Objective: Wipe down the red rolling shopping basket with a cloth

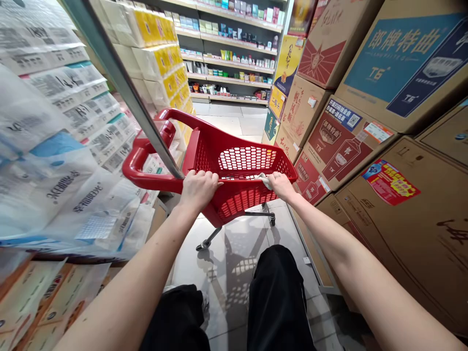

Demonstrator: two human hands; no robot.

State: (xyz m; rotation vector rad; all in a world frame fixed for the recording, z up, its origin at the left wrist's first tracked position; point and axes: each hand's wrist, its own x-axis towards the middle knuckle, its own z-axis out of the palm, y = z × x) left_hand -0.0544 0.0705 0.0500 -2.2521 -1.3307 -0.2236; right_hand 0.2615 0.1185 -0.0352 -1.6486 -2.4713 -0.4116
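Note:
A red plastic shopping cart [243,161] stands on wheels in a narrow aisle right in front of me. My left hand [198,187] is closed over the near rim of its basket, by the left corner. My right hand [281,184] is closed on a small white cloth or tissue [263,178] and presses it against the near rim on the right side. The basket looks empty. The cart's red handle [141,161] sticks out to the left, partly behind a slanting metal pole [120,83].
Wrapped packs of paper goods [54,146] are stacked on the left. Brown cardboard boxes [383,122] are piled high on the right. A tiled floor [234,122] runs ahead to shelves of small goods [234,53]. My dark-trousered legs [274,297] are below.

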